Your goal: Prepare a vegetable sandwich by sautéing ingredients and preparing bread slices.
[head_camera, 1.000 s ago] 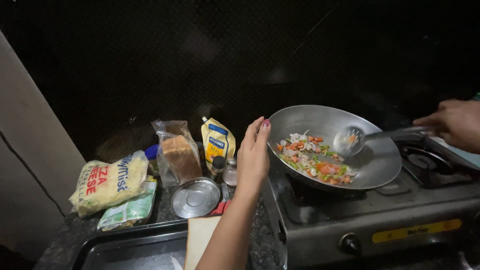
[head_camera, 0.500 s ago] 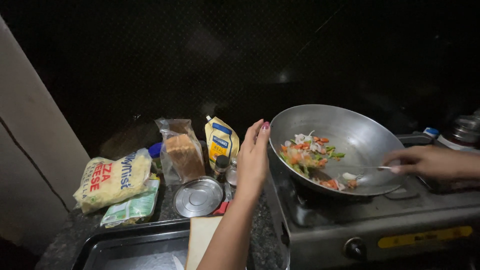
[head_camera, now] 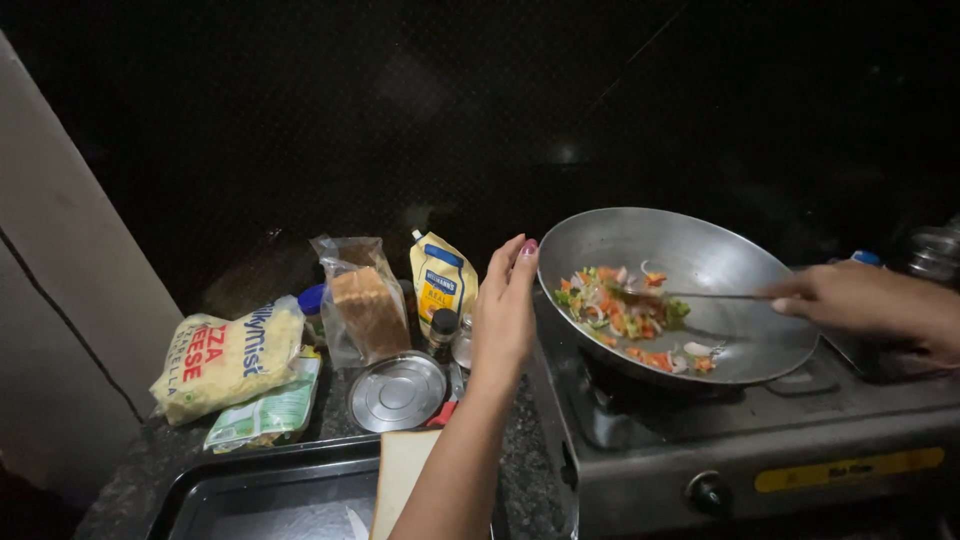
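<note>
A grey metal wok [head_camera: 700, 250] sits on the gas stove [head_camera: 760, 440], holding chopped vegetables [head_camera: 625, 320] in red, green and white. My left hand [head_camera: 505, 310] is pressed flat against the wok's left rim, fingers pointing up. My right hand [head_camera: 865, 300] reaches in from the right and grips the thin handle of a metal spatula [head_camera: 690, 295], whose tip lies in the vegetables.
On the dark counter left of the stove lie a yellow cheese bag [head_camera: 225, 355], a green packet [head_camera: 265, 415], a bag of brown bread [head_camera: 365, 305], a yellow sauce pouch [head_camera: 442, 280], a small jar [head_camera: 441, 328], a round steel lid [head_camera: 397, 392] and a black tray [head_camera: 260, 490].
My right hand has moved left along the stove toward the wok and lowered the spatula into the vegetables. My left hand stays on the wok's rim.
</note>
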